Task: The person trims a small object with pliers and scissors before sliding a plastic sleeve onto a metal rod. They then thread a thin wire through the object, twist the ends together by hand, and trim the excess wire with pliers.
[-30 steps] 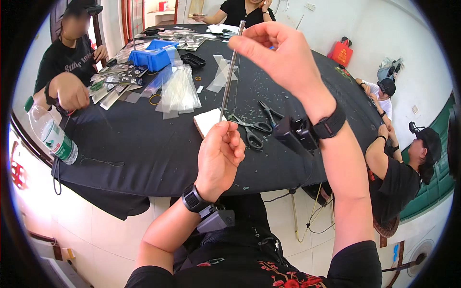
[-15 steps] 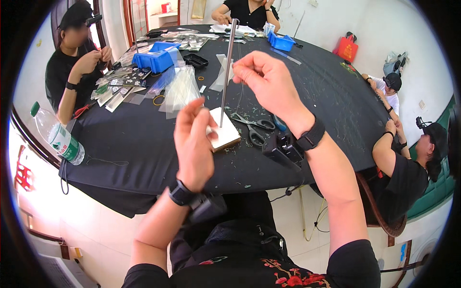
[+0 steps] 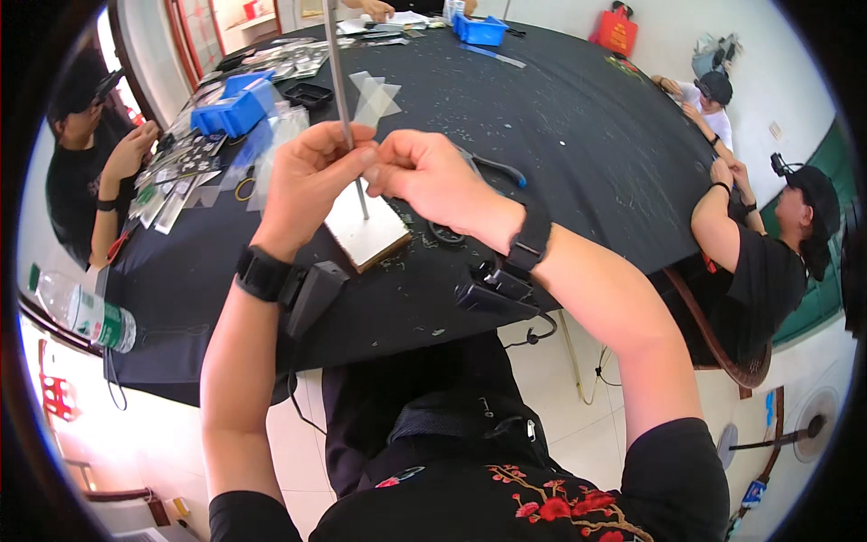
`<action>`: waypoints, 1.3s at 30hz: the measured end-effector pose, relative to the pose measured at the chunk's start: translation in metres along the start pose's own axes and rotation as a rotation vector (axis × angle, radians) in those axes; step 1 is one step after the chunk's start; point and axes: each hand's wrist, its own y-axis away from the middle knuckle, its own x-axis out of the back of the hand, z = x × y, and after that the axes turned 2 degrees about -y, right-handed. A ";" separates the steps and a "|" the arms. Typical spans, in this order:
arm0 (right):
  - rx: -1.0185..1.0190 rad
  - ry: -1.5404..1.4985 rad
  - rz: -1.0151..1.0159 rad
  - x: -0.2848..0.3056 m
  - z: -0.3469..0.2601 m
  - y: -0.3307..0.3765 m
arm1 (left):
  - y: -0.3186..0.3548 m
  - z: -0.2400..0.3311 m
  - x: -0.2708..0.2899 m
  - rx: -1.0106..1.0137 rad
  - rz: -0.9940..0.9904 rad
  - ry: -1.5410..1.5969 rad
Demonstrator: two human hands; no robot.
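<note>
An upright metal rod [image 3: 337,77] stands on a white-topped block with brown sides [image 3: 372,237]. My left hand [image 3: 309,181] is closed in a pinch right at the rod, its fingers partly round the shaft. Against it, my right hand [image 3: 435,176] pinches too, and the fingertips of both hands meet beside the rod. Whatever lies between them is too small or hidden to make out. Under my right hand, the black handle of the scissors [image 3: 444,235] shows in part. Farther right lies a blue-and-black handled tool [image 3: 499,170].
Left on the black-covered table [image 3: 542,117] are a blue bin [image 3: 233,104], a black tray [image 3: 309,96], clear plastic sheets and packets. A water bottle [image 3: 86,312] stands at the left edge. Another blue bin [image 3: 480,31] sits at the far side. Several people sit around.
My left hand has risen to the rod and closed. My right hand, which held a thin thread out to the rod's right, has come in to meet it. The view has shifted.
</note>
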 end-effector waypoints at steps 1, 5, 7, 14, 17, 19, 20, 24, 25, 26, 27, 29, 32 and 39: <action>0.030 0.022 -0.048 0.003 0.002 0.000 | 0.002 -0.001 0.001 -0.009 0.003 -0.028; 0.089 0.511 -0.043 0.038 0.005 -0.025 | 0.007 -0.001 0.003 0.006 0.043 -0.057; 0.229 0.833 -0.021 0.065 0.005 -0.060 | 0.008 -0.003 0.000 0.009 0.054 -0.040; 0.197 1.067 -0.194 0.040 0.079 -0.141 | 0.008 -0.006 -0.004 -0.017 0.039 -0.045; 0.144 0.953 -0.265 0.035 0.098 -0.147 | 0.009 -0.008 -0.003 -0.013 0.036 -0.072; 0.149 0.933 -0.277 0.036 0.100 -0.147 | 0.009 -0.009 -0.002 -0.030 0.050 -0.111; 0.168 0.959 -0.261 0.038 0.099 -0.145 | 0.008 -0.010 -0.003 -0.050 0.067 -0.118; 0.261 0.929 -0.024 0.049 0.083 -0.140 | 0.008 -0.009 -0.004 -0.053 0.088 -0.098; 0.276 0.849 0.193 0.052 0.076 -0.141 | 0.009 -0.009 -0.004 -0.043 0.093 -0.090; 0.319 0.835 0.320 0.059 0.067 -0.139 | 0.009 -0.008 -0.004 -0.045 0.094 -0.100; 0.368 0.818 0.451 0.069 0.056 -0.136 | 0.009 -0.007 -0.004 -0.044 0.099 -0.105; 0.096 0.498 0.389 0.091 0.029 -0.129 | 0.010 -0.006 -0.004 -0.036 0.102 -0.110; 0.120 0.155 0.378 0.112 -0.008 -0.105 | 0.010 -0.006 -0.004 -0.032 0.091 -0.117; 0.090 -0.169 0.246 0.083 -0.023 -0.055 | 0.011 -0.005 -0.005 -0.029 0.092 -0.108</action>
